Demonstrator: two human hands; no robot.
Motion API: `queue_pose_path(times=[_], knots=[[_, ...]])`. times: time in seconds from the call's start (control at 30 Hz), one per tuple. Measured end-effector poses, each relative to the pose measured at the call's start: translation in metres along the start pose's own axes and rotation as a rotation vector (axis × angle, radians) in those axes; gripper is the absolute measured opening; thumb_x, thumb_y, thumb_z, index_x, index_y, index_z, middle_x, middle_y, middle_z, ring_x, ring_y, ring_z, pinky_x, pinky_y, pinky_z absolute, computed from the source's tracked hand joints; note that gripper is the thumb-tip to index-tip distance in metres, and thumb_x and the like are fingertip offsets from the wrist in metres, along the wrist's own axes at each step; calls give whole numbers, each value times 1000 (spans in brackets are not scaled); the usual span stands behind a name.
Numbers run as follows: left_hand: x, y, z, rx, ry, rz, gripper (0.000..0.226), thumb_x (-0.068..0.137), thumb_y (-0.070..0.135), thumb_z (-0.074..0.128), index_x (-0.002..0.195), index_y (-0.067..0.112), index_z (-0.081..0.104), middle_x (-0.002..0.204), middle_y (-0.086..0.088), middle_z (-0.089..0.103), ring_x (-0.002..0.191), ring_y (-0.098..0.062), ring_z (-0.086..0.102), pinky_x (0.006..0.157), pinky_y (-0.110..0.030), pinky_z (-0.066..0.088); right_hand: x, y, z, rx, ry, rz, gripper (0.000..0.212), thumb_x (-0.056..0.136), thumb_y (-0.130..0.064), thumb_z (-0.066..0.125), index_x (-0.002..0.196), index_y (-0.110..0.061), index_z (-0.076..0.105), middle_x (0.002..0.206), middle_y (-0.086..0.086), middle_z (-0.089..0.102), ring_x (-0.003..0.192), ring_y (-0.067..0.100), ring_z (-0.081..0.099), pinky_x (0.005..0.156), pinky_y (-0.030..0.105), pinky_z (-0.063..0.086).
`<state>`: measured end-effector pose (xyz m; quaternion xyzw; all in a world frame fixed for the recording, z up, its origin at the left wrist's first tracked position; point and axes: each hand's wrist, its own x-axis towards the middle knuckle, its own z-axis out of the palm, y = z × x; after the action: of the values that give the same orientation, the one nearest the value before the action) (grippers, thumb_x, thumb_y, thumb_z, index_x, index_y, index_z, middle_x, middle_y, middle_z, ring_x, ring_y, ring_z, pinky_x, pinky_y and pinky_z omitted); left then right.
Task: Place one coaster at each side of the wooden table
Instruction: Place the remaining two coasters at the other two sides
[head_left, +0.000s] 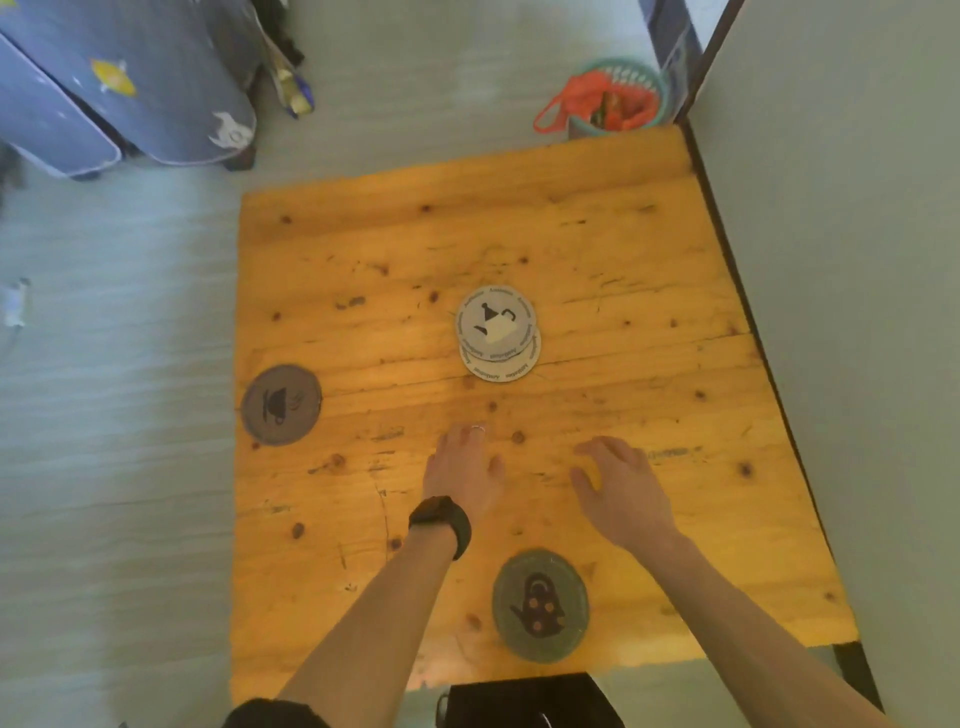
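The wooden table (597, 249) fills the middle of the head view. A small stack of pale round coasters (497, 332) with a cup picture lies near its centre. A grey coaster (281, 405) with a steaming cup lies at the left edge. A grey-green coaster (541, 605) with a teapot picture lies at the near edge. My left hand (462, 470), with a dark watch on the wrist, hovers palm down just short of the stack. My right hand (621, 488) hovers beside it, fingers spread. Both hands hold nothing.
A grey wall (841, 260) runs along the table's right edge. A teal basket (623, 98) with an orange net bag stands on the floor beyond the far right corner. Blue patterned furniture (130, 88) stands at the far left. A black object (530, 701) sits below the near edge.
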<state>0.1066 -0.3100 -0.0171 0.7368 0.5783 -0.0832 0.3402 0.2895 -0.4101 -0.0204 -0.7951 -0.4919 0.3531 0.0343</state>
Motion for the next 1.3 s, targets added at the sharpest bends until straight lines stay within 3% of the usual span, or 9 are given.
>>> queue_pose_path(times=[0.2, 0.33, 0.6, 0.7, 0.83, 0.97, 1.1, 1.2, 1.3], knots=[[94, 7, -35, -239, 127, -175, 63, 88, 46, 60, 139, 15, 42, 147, -9, 34, 134, -30, 37, 108, -42, 39, 59, 3, 11, -120, 204, 36, 60, 100, -60, 29, 156, -41, 23, 170, 1, 2, 156, 27, 0, 123, 54, 13], [132, 8, -40, -165, 187, -208, 70, 86, 54, 59, 138, 11, 43, 146, -10, 32, 135, -33, 30, 107, -44, 36, 67, 13, 32, -194, 221, 36, 66, 100, -66, 17, 157, -44, -8, 167, -2, -20, 154, 22, -20, 123, 59, -2], [150, 9, -18, -225, 453, -103, 65, 79, 38, 75, 130, 10, 46, 133, -18, 45, 120, -39, 45, 98, -48, 43, 68, 14, 48, -221, 320, 78, 66, 101, -62, 23, 159, -40, -1, 170, 0, -10, 156, 22, -12, 124, 59, 3], [144, 8, -9, -80, 538, -3, 51, 84, 38, 69, 128, 20, 49, 123, -16, 53, 112, -38, 49, 87, -47, 45, 68, 14, 49, -225, 332, 73, 66, 101, -63, 23, 159, -40, -1, 170, -1, -11, 155, 21, -13, 124, 58, 2], [143, 17, -9, 81, 539, 103, 37, 93, 25, 60, 128, 31, 49, 118, -11, 57, 110, -35, 52, 90, -50, 44, 68, 15, 49, -223, 337, 73, 66, 101, -64, 21, 158, -41, -2, 169, -1, -11, 155, 21, -15, 124, 58, 0], [137, 35, -25, -289, 548, 149, 31, 96, 18, 55, 125, 30, 49, 107, -9, 55, 82, -26, 62, 63, -38, 54, 68, 15, 44, -209, 272, 73, 65, 100, -67, 15, 157, -43, -7, 168, -2, -17, 154, 21, -20, 123, 58, -5], [113, 57, -45, -643, 414, 46, 34, 91, 18, 63, 113, 40, 48, 93, 5, 61, 85, -21, 67, 62, -45, 60, 68, 14, 23, -136, 96, 43, 65, 100, -65, 17, 156, -45, -10, 165, -5, -28, 151, 21, -28, 122, 60, -9], [76, 71, -50, -856, 185, -53, 35, 90, 12, 67, 111, 34, 50, 102, -1, 65, 89, -20, 67, 61, -36, 61, 63, 7, -17, 154, -112, 114, 58, 104, -54, 28, 159, -37, 18, 170, -2, -6, 156, 23, -8, 124, 55, 6], [33, 83, -42, -1092, -56, -159, 38, 88, 1, 66, 109, 29, 50, 102, -10, 69, 86, -24, 68, 61, -32, 57, 28, 11, -48, 913, -128, 349, 47, 103, -52, 36, 141, -30, 54, 146, 1, 55, 136, 31, 50, 108, 48, 44]])
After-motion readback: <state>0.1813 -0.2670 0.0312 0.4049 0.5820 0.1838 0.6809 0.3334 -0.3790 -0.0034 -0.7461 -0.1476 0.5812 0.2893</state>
